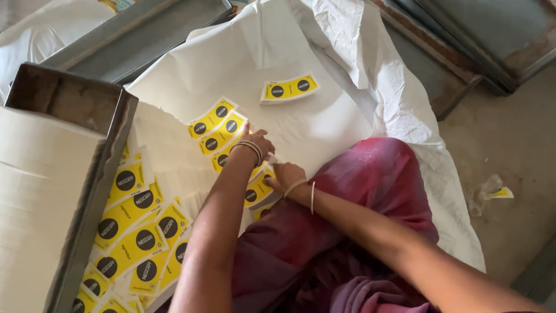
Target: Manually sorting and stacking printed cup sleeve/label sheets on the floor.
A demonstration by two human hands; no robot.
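A white sheet [301, 52] covered the floor [509, 150] in the frame's middle. Yellow curved labels [136, 232] lay spread on it at lower left, and one small stack [289, 88] lay alone near the top centre.

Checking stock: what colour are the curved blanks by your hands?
Yellow with black circles, clearest in the head view.

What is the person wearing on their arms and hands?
Both arms are bare, with no sleeves and no gloves. The left hand has a few thin bangles stacked around its wrist. The right hand has thin pale bands: one at the wrist and one a little higher up the arm.
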